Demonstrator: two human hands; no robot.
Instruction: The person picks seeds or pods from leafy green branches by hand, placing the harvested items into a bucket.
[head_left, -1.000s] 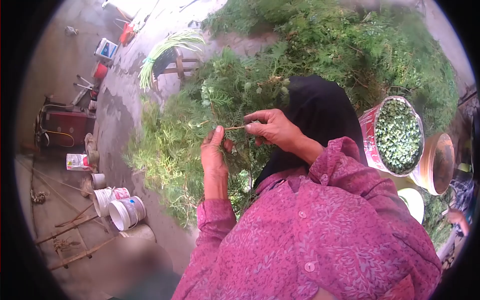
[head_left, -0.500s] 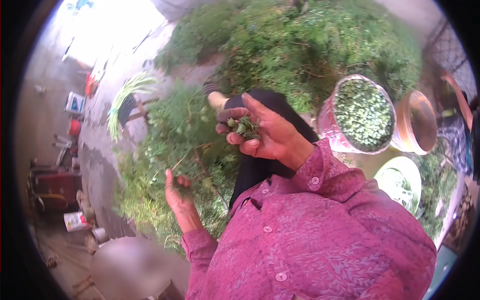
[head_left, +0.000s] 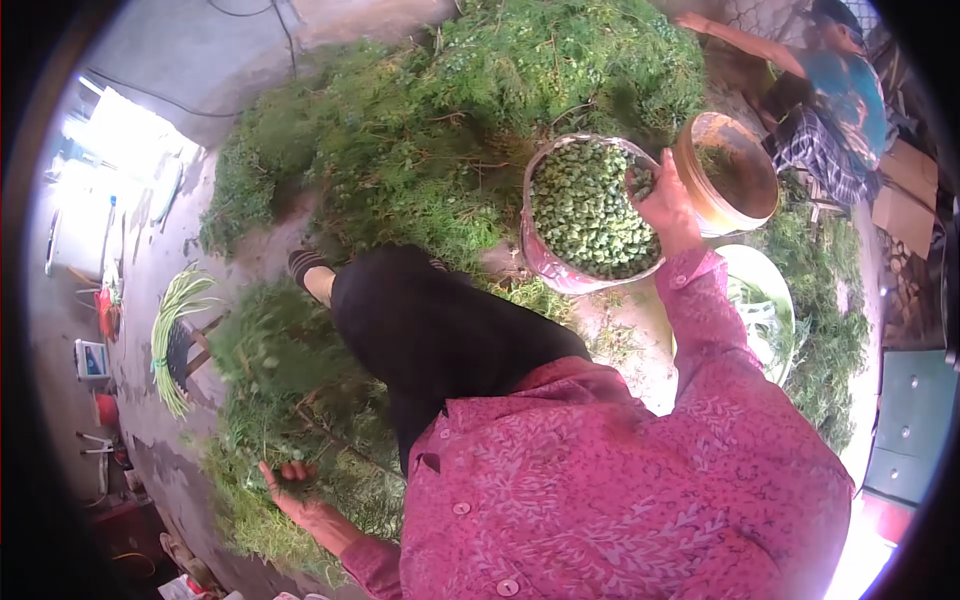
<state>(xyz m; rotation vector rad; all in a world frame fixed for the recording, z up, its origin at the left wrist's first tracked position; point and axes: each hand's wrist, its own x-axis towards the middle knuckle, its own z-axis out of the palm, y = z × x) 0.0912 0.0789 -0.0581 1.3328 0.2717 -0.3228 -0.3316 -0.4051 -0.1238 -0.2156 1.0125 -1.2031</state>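
My right hand point(head_left: 666, 208) is at the right rim of a pink-and-white bucket point(head_left: 548, 262). Its fingers curl around a small clump of green seed cones point(head_left: 641, 180) over the opening; part of the grip is hidden. Similar green cones point(head_left: 590, 205) fill the bucket nearly to the brim. On the lower left, my left hand point(head_left: 300, 500) hovers by cut evergreen branches point(head_left: 290, 370), fingers apart and lightly bent, with nothing clear in them. My black-trousered leg point(head_left: 440, 320) stretches between the branches and the bucket.
Beside the bucket stand a round wooden-rimmed sieve point(head_left: 765, 190) and a pale green basin point(head_left: 785, 300). A large evergreen heap point(head_left: 400, 140) lies ahead. Another person point(head_left: 835, 90) sits at upper right, an arm toward the heap. Long green stalks point(head_left: 170, 330) rest on a stool at left.
My right hand has moved from over my lap to the bucket, carrying the cones. My left hand stays by the branches, lower in view. The view has turned right, revealing the other person.
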